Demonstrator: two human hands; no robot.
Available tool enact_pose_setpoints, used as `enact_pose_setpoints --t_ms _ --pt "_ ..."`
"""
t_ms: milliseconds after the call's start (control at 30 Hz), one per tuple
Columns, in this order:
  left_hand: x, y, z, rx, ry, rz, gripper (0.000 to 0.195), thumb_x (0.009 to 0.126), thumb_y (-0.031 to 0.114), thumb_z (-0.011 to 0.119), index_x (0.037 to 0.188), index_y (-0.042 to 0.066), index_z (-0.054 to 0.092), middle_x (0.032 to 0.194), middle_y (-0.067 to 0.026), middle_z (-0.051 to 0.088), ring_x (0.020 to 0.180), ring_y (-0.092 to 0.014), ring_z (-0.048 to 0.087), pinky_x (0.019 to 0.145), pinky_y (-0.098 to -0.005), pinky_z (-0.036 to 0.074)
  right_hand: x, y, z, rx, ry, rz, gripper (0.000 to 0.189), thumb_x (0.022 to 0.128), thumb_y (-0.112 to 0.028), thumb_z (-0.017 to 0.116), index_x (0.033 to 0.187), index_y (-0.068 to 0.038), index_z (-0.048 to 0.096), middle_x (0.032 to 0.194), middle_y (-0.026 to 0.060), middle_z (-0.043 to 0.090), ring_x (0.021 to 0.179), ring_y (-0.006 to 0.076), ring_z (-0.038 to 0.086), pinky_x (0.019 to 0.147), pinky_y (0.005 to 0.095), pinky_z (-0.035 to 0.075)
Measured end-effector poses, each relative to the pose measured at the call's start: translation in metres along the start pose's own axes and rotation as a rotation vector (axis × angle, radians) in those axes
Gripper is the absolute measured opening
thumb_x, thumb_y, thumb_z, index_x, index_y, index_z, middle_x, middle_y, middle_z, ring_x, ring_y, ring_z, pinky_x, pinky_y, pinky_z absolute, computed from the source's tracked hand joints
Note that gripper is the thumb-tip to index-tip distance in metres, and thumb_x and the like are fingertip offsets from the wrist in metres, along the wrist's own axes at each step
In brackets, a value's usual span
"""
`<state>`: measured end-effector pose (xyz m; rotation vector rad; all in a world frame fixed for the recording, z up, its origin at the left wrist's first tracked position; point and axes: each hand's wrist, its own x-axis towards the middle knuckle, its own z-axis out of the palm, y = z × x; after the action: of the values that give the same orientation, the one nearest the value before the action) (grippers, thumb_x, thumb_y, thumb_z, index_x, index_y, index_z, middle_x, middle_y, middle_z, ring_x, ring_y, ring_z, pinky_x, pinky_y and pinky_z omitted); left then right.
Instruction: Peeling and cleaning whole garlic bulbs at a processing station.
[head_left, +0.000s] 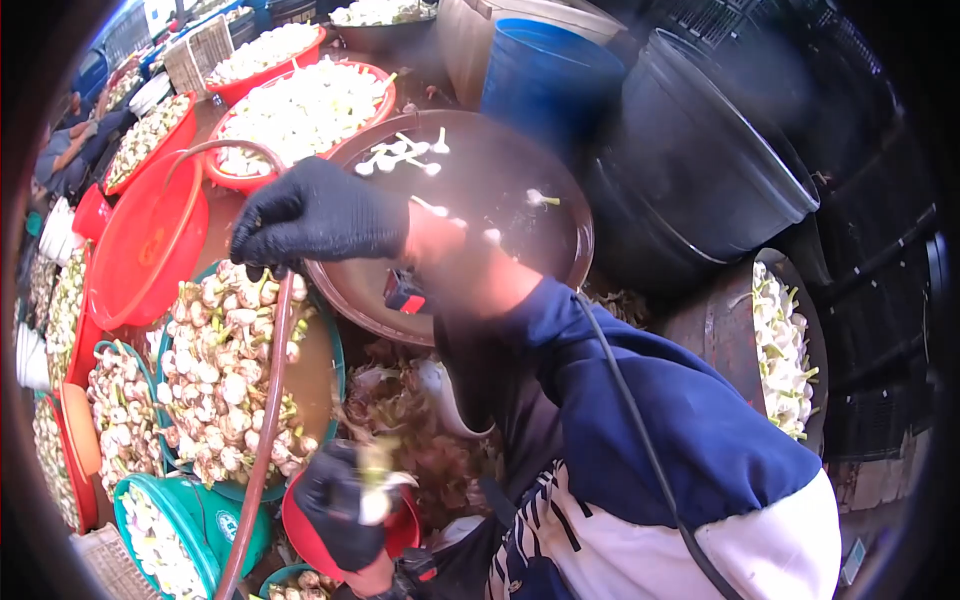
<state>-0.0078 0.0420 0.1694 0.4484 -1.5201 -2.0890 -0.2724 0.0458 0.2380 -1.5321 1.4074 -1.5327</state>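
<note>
My left hand (341, 502), in a black glove, holds a blurred garlic bulb (374, 506) with a pale green stem. It is over a small red bucket (405, 521). My right hand (319, 214), also black-gloved, is raised closer to the camera with its fingers bent down. A brown hose (268, 420) runs up to its fingertips and reappears above it; whether the fingers grip the hose is unclear. Below the right hand, a green-rimmed tub (339, 360) holds soiled garlic bulbs (232, 375) and brownish water. A small black and red device (405, 292) shows under my right wrist.
Ahead of my right forearm stands a wide brown basin (517, 142) of water with several white garlic bulbs (401, 154). Red basins (150, 247) line the left. A teal bucket (240, 525), blue barrel (536, 82) and black drum (690, 157) stand around. Another person (64, 154) sits far left.
</note>
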Motion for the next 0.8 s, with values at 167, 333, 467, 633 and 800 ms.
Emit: enact_pose_setpoints --t_ms 167,333,467,633,800 --pt "-0.023 0.064 0.100 -0.006 -0.383 -0.414 0.017 0.072 0.007 0.073 0.083 0.000 0.062 0.080 -0.0071 0.063 0.072 -0.016 0.060 0.063 -0.0285 0.047 -0.034 0.036 0.024 0.042 0.005 0.114 0.016 0.082 -0.010 0.062 0.092 0.002 0.066 0.075 0.0057 0.068 0.063 0.0082 0.061 0.058 0.0226 0.050" --pt "-0.009 0.058 0.132 0.543 -0.642 0.987 0.036 0.057 0.010 0.066 0.093 0.016 0.071 0.078 -0.0016 0.059 0.061 -0.019 0.052 0.047 -0.0296 0.045 -0.048 0.046 0.055 0.153 -0.063 0.156 0.017 0.082 -0.013 0.062 0.090 0.001 0.066 0.072 0.0054 0.067 0.061 0.0074 0.059 0.057 0.0229 0.049" --pt "-0.007 0.072 0.148 0.547 -0.580 1.011 0.033 0.059 0.014 0.065 0.091 0.015 0.071 0.072 -0.0016 0.058 0.059 -0.020 0.053 0.047 -0.0320 0.045 -0.054 0.049 0.068 0.195 -0.004 0.191 0.019 0.083 -0.016 0.063 0.089 0.001 0.066 0.070 0.0052 0.066 0.060 0.0073 0.059 0.056 0.0225 0.049" --pt "0.001 0.084 0.165 0.512 -0.655 0.983 0.034 0.059 0.015 0.065 0.092 0.015 0.071 0.072 -0.0020 0.059 0.059 -0.021 0.054 0.047 -0.0337 0.045 -0.058 0.064 0.092 0.307 -0.021 0.221 0.019 0.083 -0.016 0.063 0.088 0.001 0.066 0.069 0.0038 0.065 0.059 0.0071 0.058 0.054 0.0218 0.048" --pt "0.001 0.088 0.182 0.574 -0.642 0.946 0.034 0.058 0.016 0.065 0.092 0.015 0.070 0.073 -0.0024 0.059 0.060 -0.021 0.055 0.048 -0.0354 0.045 -0.054 0.070 0.122 0.388 -0.025 0.285 0.017 0.084 -0.014 0.060 0.091 0.001 0.065 0.073 0.0053 0.066 0.062 0.0082 0.060 0.055 0.0218 0.049"
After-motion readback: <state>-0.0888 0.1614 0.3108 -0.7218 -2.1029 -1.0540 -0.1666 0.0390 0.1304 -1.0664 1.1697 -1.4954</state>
